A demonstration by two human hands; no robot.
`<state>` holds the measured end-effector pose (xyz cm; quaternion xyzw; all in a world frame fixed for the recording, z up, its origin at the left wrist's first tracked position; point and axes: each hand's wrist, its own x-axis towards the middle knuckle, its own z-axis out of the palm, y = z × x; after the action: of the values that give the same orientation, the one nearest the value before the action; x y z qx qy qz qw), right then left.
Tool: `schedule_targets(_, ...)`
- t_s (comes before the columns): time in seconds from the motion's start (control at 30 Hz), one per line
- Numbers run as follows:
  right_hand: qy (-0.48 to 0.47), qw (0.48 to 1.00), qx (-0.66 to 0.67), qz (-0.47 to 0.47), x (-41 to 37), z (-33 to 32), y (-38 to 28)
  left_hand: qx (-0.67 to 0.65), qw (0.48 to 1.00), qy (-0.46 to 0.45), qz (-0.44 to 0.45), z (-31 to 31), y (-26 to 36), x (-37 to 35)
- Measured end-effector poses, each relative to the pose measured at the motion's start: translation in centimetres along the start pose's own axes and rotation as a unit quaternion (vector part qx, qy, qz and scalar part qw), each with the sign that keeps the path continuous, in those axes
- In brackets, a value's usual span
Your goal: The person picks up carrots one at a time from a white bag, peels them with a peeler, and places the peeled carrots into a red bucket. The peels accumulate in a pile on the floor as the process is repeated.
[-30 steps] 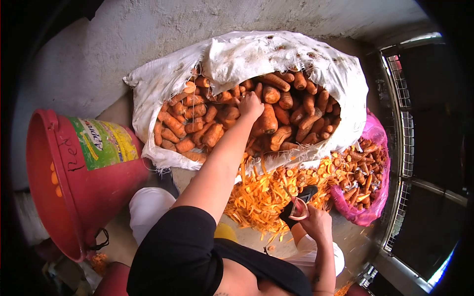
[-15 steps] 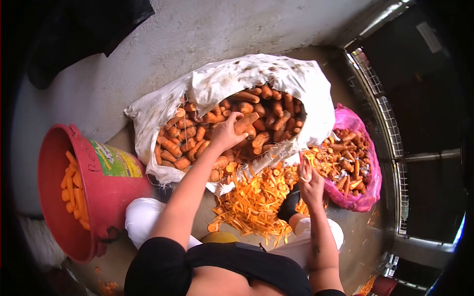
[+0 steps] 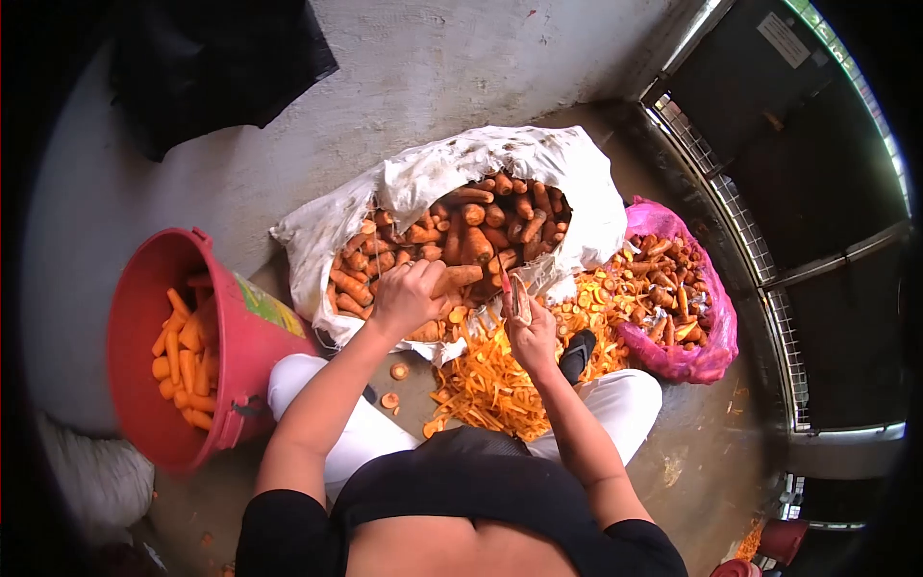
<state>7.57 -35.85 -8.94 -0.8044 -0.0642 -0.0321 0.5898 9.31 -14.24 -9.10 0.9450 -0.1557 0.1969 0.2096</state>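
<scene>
My left hand (image 3: 406, 296) grips an unpeeled carrot (image 3: 459, 279), its free end pointing right. Facing it, my right hand (image 3: 532, 335) is closed around a slim hand tool (image 3: 504, 279) with a red part and a pale handle; its exact kind is unclear. The tool's tip stands close to the carrot's end. Behind both hands lies a torn white sack (image 3: 586, 192), full of unpeeled carrots (image 3: 476, 245). A heap of orange peelings (image 3: 492, 385) covers the floor below my right hand.
On the left a tilted red bucket (image 3: 255, 375) holds peeled carrots (image 3: 178, 361). To the right is a pink bag (image 3: 721, 351) of carrot pieces. Cut carrot ends (image 3: 389, 400) lie near my knee. A wall (image 3: 461, 72) rises behind the sack; dark panels (image 3: 836, 356) stand along the right.
My left hand has brought the carrot from above the sack toward me. My right hand has moved left, bringing the tool beside it. The camera view has shifted.
</scene>
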Motion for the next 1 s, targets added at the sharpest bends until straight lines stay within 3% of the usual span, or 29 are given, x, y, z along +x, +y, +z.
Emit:
schedule_targets(0.23,-0.024,0.999,-0.005,0.033,-3.2,2.7,-0.4,-0.026,0.998,0.038,-0.051,-1.5,0.2,-3.0)
schedule_targets(0.33,-0.064,0.993,-0.010,0.096,-3.3,2.8,-1.5,-0.028,0.997,0.053,-0.051,-1.3,-0.3,-3.3)
schedule_targets(0.47,-0.046,0.992,-0.085,0.075,-3.7,3.3,-2.0,-0.028,0.997,0.043,-0.058,-1.9,-0.5,-3.1)
schedule_targets(0.6,-0.050,0.992,-0.082,0.077,-3.8,3.7,-1.8,-0.026,0.996,0.080,-0.037,-2.3,-0.5,-3.1)
schedule_targets(0.9,-0.063,0.984,-0.135,0.096,-4.5,3.6,0.5,-0.042,0.995,0.070,-0.056,-2.0,-0.1,-4.3)
schedule_targets(1.0,0.001,0.997,-0.080,-0.021,-5.3,4.5,2.2,-0.063,0.995,0.025,-0.071,-1.1,0.0,-4.8)
